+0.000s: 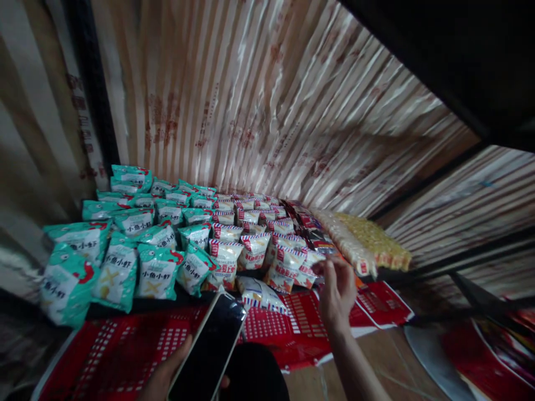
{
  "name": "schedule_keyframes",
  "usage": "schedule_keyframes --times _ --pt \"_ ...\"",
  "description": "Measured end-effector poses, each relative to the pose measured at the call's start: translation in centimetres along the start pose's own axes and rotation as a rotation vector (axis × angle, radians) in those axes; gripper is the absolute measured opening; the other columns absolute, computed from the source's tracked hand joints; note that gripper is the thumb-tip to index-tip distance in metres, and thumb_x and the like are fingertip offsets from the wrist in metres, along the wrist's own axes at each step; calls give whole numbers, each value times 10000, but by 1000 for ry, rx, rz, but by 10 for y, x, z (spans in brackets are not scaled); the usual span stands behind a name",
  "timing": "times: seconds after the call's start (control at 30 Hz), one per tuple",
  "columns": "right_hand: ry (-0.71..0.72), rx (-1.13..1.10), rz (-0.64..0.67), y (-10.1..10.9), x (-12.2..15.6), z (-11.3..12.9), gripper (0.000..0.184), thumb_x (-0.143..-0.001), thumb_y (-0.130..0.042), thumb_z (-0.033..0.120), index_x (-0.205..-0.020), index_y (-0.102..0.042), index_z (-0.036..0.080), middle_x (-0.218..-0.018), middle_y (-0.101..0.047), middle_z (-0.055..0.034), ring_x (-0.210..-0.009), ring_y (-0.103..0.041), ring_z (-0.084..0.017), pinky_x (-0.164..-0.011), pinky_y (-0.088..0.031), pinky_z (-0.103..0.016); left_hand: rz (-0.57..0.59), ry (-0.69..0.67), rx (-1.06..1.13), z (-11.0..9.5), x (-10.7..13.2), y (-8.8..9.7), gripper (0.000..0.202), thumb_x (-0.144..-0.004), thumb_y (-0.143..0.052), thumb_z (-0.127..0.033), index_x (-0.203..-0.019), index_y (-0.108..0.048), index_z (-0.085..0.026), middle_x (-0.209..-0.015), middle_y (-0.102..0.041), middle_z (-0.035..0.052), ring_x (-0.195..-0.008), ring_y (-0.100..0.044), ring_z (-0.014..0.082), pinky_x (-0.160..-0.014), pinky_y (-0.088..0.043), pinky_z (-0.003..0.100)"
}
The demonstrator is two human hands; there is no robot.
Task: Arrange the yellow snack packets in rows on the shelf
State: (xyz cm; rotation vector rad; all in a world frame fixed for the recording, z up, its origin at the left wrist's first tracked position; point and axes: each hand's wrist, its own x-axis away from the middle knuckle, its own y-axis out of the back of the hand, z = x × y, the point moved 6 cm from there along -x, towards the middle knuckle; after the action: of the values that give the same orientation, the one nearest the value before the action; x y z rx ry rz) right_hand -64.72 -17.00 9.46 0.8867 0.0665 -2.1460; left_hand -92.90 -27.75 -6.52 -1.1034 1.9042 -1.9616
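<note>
In my left hand (173, 365) is a smartphone (211, 345) with a dark screen, tilted below the snack rows. My right hand (337, 287) is at the right end of the front row, its fingers curled at the edge of a white snack bag (307, 268) with red print; the fingertips are slightly blurred. Beside that bag stands another white-and-red snack bag (285, 268). One white bag (261, 295) lies flat in front of the row. Several teal snack bags (157, 273) stand in rows on the left.
Right of the white bags lie dark packets (307, 225), a long pale pack (345, 242) and a yellow pack (376, 239). A perforated red strip (137, 345) runs along the front edge. Striped sheeting (251, 100) hangs behind, and a dark frame bar (430, 175) slants at the right.
</note>
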Motion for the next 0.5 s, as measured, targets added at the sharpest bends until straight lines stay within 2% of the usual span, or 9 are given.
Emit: schedule_keyframes --times 0.07,0.1,0.2,0.23,0.3,0.4,0.5 --pt "-72 156 12 30 53 -14 251 -845 -472 442 -726 -518 226 -645 -534 6 -614 -538 -161 -623 -453 -304 -4 -13 -33 0 -2 -2 480 -883 -409 -410 -1193 -535 -65 -1006 -677 163 -864 -653 317 -678 -505 391" --pt "-123 205 64 38 79 -23 248 -835 -475 455 -719 -525 241 -639 -540 0 -598 -541 -176 -590 -457 -313 -5 -19 -49 1 -4 -3 490 -888 -393 -407 -1208 -525 -60 -994 -682 168 -849 -658 324 -660 -506 390" --pt "-239 218 307 29 145 -43 208 -741 -585 475 -831 -567 288 -740 -625 -30 -650 -610 -233 -598 -512 -369 -13 -45 -91 6 -7 -7 491 -885 -405 -394 -1219 -518 -53 -965 -690 183 -803 -672 313 -636 -513 383" --pt "-274 200 321 22 157 -46 229 -743 -580 475 -889 -558 299 -742 -626 -26 -647 -617 -237 -598 -522 -378 -18 -64 -113 8 -8 -8 476 -879 -427 -381 -1198 -535 -45 -949 -693 188 -793 -674 309 -632 -516 377" --pt "-313 151 328 3 168 -45 345 -782 -527 468 -1087 -507 307 -883 -639 -52 -760 -634 -247 -663 -537 -398 -26 -114 -168 9 -8 -11 433 -866 -467 -357 -1131 -581 -34 -916 -699 192 -797 -675 302 -621 -522 356" --pt "-244 144 312 -27 155 -33 497 -799 -497 470 -1246 -422 266 -1181 -548 -118 -1030 -568 -268 -825 -497 -424 -13 -135 -236 11 -6 -14 399 -862 -481 -349 -1058 -622 -32 -913 -699 193 -843 -667 313 -611 -530 353" --pt "-213 203 202 -48 133 -21 601 -804 -488 491 -1307 -364 188 -1213 -488 -169 -1033 -549 -278 -807 -488 -422 -16 -130 -232 10 -2 -14 397 -858 -488 -362 -1047 -636 -46 -930 -697 191 -841 -669 310 -614 -536 356"
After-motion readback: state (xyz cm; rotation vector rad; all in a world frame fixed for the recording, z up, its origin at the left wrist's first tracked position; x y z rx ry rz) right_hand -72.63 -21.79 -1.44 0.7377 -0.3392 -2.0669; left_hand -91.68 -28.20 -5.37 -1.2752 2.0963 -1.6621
